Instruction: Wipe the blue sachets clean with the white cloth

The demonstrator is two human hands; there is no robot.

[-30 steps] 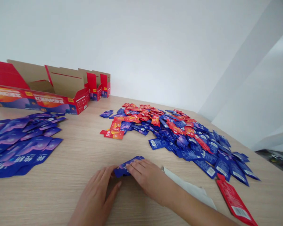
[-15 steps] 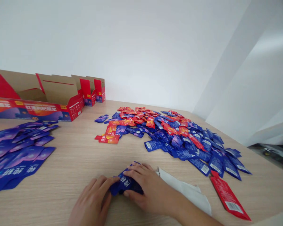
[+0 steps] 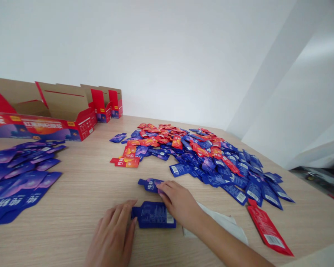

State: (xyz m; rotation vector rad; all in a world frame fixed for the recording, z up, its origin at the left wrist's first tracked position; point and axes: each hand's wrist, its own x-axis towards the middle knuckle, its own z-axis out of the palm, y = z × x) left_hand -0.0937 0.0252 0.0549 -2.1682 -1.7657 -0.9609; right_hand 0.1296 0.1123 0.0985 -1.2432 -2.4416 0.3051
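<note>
A blue pouch [image 3: 156, 215] with a narrow neck lies flat, barcode side up, in front of me. My left hand [image 3: 114, 231] has its thumb and forefinger on either side of that pouch's neck. Just beyond it, a second blue pouch [image 3: 149, 184] shows its front with white lettering. My right hand [image 3: 176, 200] pinches the right end of this second pouch; the fingertips cover that end. Under my right forearm is a folded white cloth [image 3: 222, 220], partly hidden.
A mixed heap of red and blue pouches [image 3: 195, 154] spreads across the back and right. Overlapping blue pouches [image 3: 22, 181] lie at left. Red open cartons [image 3: 85, 124] stand along the wall. One red pouch [image 3: 268, 230] lies at the near right.
The blue pouches that were bunched together under both hands now lie apart. My right hand has moved slightly away from me with one; the other lies back side up by my left hand.
</note>
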